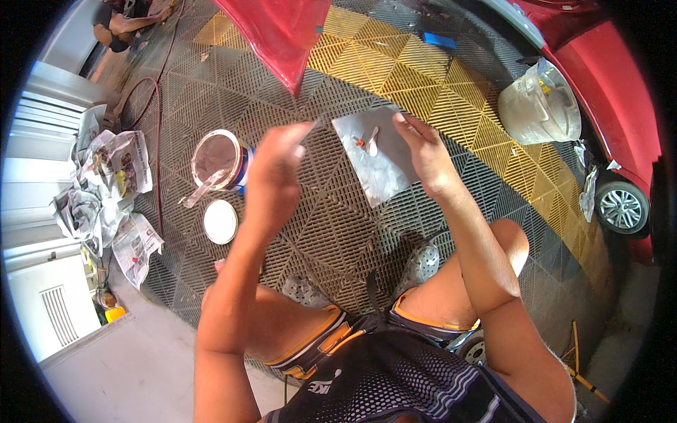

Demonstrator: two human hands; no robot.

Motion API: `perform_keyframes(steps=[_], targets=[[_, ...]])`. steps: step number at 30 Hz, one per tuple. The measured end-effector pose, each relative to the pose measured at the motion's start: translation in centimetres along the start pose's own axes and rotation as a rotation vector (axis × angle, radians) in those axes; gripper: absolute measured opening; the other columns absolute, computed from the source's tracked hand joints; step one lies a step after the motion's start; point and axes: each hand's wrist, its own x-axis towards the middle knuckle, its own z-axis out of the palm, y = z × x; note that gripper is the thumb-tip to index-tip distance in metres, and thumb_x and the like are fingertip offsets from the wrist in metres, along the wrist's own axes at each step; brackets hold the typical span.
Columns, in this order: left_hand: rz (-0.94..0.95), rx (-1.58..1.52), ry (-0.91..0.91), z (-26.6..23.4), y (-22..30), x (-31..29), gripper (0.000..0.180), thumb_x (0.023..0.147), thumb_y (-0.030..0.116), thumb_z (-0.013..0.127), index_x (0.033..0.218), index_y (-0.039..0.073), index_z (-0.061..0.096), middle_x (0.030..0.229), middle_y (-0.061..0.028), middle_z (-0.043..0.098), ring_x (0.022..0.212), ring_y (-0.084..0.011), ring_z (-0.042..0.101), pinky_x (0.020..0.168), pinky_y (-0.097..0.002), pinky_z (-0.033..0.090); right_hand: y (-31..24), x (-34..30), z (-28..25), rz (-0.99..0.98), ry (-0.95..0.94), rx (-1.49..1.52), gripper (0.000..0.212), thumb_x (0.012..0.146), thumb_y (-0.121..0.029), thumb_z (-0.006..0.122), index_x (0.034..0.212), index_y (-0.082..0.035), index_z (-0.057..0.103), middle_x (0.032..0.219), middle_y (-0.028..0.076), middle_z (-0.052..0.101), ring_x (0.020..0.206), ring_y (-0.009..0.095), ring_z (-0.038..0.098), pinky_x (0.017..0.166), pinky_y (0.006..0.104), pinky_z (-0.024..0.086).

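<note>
My right hand (428, 156) grips the right edge of a flat grey mixing board (384, 180), held out above the floor mats. On the board lie a small pale dab of putty (373, 141) and a smaller red dab of paste (360, 143). Left of the board, my left hand (273, 176) is closed and smeared by motion. A thin greyish edge shows at its fingertips, too blurred to name. Beyond that hand stands an open can of putty (214, 156), with a smeared spreader (204, 188) across its near rim. Its round white lid (221, 221) lies nearer me.
A red car panel (282, 35) points down ahead of me. At right are a dirty white bucket (539, 106) and a red car (613, 92). Crumpled newspaper (106, 176) and a hose (159, 155) lie at left. Another person (123, 25) is at the far left.
</note>
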Motion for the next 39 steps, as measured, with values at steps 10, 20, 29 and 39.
perform_keyframes(steps=[10,20,29,39], targets=[[0.082,0.170,-0.208,4.1,0.6,-1.0,0.071,0.067,-0.022,0.052,0.127,0.012,0.069,0.122,-0.0130,0.072,0.112,-0.0353,0.067,0.096,-0.0411,0.055,1.4,-0.5,0.8,-0.285,-0.083,-0.382,0.036,0.105,-0.030,0.057,0.099,0.004,0.063,0.079,0.025,0.063,0.070,0.034,0.059,0.071,0.0417,0.050],[0.185,0.072,-0.419,6.0,1.0,-3.2,0.066,0.066,-0.018,0.055,0.122,0.013,0.071,0.117,-0.0094,0.073,0.108,-0.0334,0.069,0.091,-0.0413,0.057,2.6,1.6,-1.1,-0.658,0.205,-0.478,0.035,0.107,-0.025,0.055,0.088,0.004,0.058,0.076,0.023,0.064,0.068,0.038,0.065,0.061,0.0465,0.048],[0.101,-0.269,-0.115,4.2,3.1,-1.1,0.043,0.098,-0.001,0.058,0.141,0.003,0.055,0.134,-0.0218,0.060,0.126,-0.0365,0.058,0.109,-0.0426,0.044,2.1,3.0,-1.9,0.100,0.230,0.196,0.055,0.103,-0.041,0.062,0.134,0.004,0.059,0.126,0.018,0.066,0.120,0.028,0.062,0.107,0.0405,0.047],[0.194,0.293,-0.256,4.1,-2.0,-2.2,0.067,0.072,-0.022,0.056,0.130,0.009,0.069,0.128,-0.0141,0.067,0.122,-0.0362,0.062,0.104,-0.0429,0.050,-0.5,0.1,-0.7,0.283,-0.225,0.836,0.030,0.102,-0.018,0.062,0.124,0.003,0.062,0.115,0.014,0.072,0.103,0.023,0.071,0.094,0.0387,0.058]])
